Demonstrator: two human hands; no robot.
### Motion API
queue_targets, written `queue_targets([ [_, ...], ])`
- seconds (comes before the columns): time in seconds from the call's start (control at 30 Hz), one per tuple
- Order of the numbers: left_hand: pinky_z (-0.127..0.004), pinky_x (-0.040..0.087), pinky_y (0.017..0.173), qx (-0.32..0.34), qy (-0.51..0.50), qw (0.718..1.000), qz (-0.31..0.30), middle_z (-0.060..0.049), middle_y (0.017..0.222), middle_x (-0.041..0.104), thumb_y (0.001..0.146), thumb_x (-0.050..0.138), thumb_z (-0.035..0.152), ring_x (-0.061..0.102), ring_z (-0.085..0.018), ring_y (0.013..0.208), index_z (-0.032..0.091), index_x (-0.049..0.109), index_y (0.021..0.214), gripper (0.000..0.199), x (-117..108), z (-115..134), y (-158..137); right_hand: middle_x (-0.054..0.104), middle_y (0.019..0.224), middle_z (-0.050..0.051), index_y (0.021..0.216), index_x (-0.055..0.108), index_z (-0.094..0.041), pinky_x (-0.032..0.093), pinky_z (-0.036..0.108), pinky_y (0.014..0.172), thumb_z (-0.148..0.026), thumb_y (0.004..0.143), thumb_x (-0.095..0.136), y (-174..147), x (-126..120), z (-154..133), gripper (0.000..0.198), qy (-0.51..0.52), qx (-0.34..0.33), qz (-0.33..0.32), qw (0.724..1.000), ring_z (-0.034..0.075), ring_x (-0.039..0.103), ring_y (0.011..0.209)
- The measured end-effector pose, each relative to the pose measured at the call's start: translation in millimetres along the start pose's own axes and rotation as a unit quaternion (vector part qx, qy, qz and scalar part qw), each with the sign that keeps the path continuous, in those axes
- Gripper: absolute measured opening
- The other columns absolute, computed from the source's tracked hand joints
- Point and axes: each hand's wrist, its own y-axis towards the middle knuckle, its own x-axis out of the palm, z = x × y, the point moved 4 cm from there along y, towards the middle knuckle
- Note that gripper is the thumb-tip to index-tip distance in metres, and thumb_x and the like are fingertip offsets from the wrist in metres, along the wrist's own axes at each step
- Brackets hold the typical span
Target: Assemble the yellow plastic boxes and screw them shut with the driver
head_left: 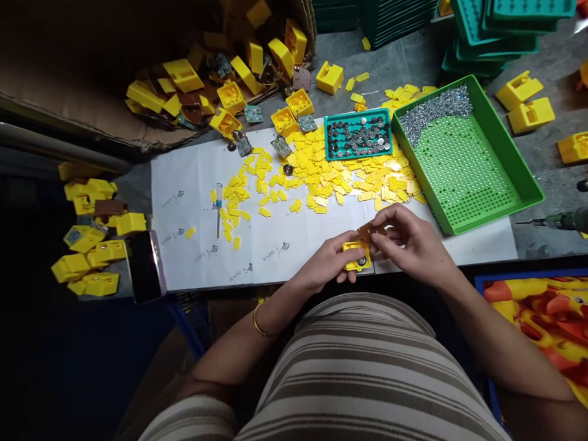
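My left hand [328, 260] is closed around a small yellow plastic housing [351, 248], its open side facing up. Inside the housing sits a round dark metal part [362, 261], close to my left thumb. Between the thumb and fingers of my right hand [404, 242] is a brown circuit board [366, 230], tilted just above the housing's far edge. My right fingers partly cover the board. Beyond both hands, many flat yellow plastic pieces [321, 171] lie spread over the white sheet [193, 263]. Amid them stands a teal tray [327, 138] of round metal parts.
A green basket [523, 184] with a pile of screws [436, 110] stands to the right, near a power screwdriver [560, 222]. At left lie a screwdriver [218, 205], a phone [144, 266] and yellow housings [71, 267]. A cardboard box [138, 138] holds more housings; green trays [491, 46] are stacked behind.
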Motion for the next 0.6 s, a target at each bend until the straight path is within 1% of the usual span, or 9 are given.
queue_targets([
  [0.07, -0.015, 0.036, 0.037, -0.003, -0.064, 0.998, -0.014, -0.002, 0.088, 0.063, 0.081, 0.058, 0.029, 0.060, -0.008, 0.052, 0.020, 0.056, 0.116, 0.037, -1.0, 0.1, 0.1, 0.067, 0.091, 0.000, 0.115, 0.046, -0.023, 0.056, 0.025, 0.068, -0.022, 0.086, 0.062, -5.5, 2.6, 0.2, 0.033, -0.019, -0.025, 0.022, 0.999, 0.013, 0.068, 0.075],
  [0.1, -0.016, 0.039, 0.039, -0.001, -0.096, 0.995, -0.020, -0.003, 0.091, 0.063, 0.080, 0.057, 0.027, 0.062, -0.010, 0.056, 0.020, 0.055, 0.118, 0.039, -1.6, 0.5, 0.1, 0.068, 0.092, 0.000, 0.115, 0.047, -0.024, 0.056, 0.024, 0.071, -0.021, 0.087, 0.062, -8.2, 4.3, -0.8, 0.032, -0.041, -0.040, 0.022, 0.998, 0.013, 0.068, 0.078],
  [0.2, -0.019, 0.046, 0.044, 0.017, -0.167, 0.986, -0.015, -0.003, 0.086, 0.063, 0.079, 0.053, 0.025, 0.061, -0.012, 0.060, 0.020, 0.053, 0.124, 0.045, -4.3, 3.1, -0.5, 0.069, 0.097, 0.002, 0.104, 0.059, -0.022, 0.053, 0.025, 0.078, -0.018, 0.089, 0.060, -17.2, 11.8, -8.8, 0.015, -0.138, -0.117, -0.014, 0.983, 0.013, 0.066, 0.088],
  [0.23, -0.020, 0.047, 0.047, 0.024, -0.179, 0.984, -0.008, -0.003, 0.084, 0.064, 0.080, 0.052, 0.024, 0.060, -0.012, 0.061, 0.019, 0.052, 0.126, 0.047, -5.0, 4.1, -1.1, 0.069, 0.101, 0.003, 0.103, 0.061, -0.022, 0.051, 0.028, 0.081, -0.017, 0.090, 0.059, -20.6, 14.8, -11.5, 0.014, -0.173, -0.143, -0.030, 0.974, 0.015, 0.064, 0.093],
  [0.3, -0.022, 0.050, 0.055, 0.039, -0.189, 0.981, 0.003, -0.004, 0.089, 0.066, 0.080, 0.050, 0.024, 0.060, -0.012, 0.065, 0.019, 0.051, 0.129, 0.049, -5.3, 6.4, -3.0, 0.068, 0.107, 0.004, 0.107, 0.060, -0.021, 0.047, 0.034, 0.088, -0.015, 0.091, 0.056, -26.9, 19.9, -15.1, 0.018, -0.243, -0.170, -0.046, 0.954, 0.018, 0.060, 0.102],
  [0.4, -0.025, 0.052, 0.068, 0.061, -0.187, 0.980, 0.008, -0.007, 0.101, 0.067, 0.082, 0.050, 0.024, 0.063, -0.014, 0.079, 0.019, 0.051, 0.129, 0.047, -2.9, 9.8, -6.3, 0.067, 0.111, 0.005, 0.108, 0.058, -0.019, 0.042, 0.038, 0.087, -0.015, 0.093, 0.050, -33.7, 25.7, -17.3, 0.017, -0.334, -0.166, -0.044, 0.927, 0.022, 0.056, 0.106],
  [0.53, -0.026, 0.050, 0.074, 0.067, -0.184, 0.981, 0.011, -0.008, 0.104, 0.068, 0.086, 0.052, 0.032, 0.064, -0.017, 0.091, 0.019, 0.052, 0.128, 0.044, 0.8, 11.1, -9.5, 0.066, 0.115, 0.008, 0.108, 0.055, -0.016, 0.039, 0.038, 0.086, -0.017, 0.095, 0.045, -38.6, 30.6, -22.3, 0.016, -0.387, -0.186, -0.039, 0.902, 0.023, 0.054, 0.108],
  [0.6, -0.025, 0.050, 0.076, 0.059, -0.171, 0.983, 0.012, -0.008, 0.107, 0.068, 0.085, 0.055, 0.032, 0.063, -0.016, 0.093, 0.021, 0.053, 0.128, 0.045, 1.6, 10.6, -10.9, 0.067, 0.115, 0.009, 0.108, 0.055, -0.016, 0.038, 0.039, 0.085, -0.016, 0.095, 0.045, -39.8, 31.2, -24.9, 0.017, -0.413, -0.196, -0.045, 0.888, 0.024, 0.054, 0.108],
])
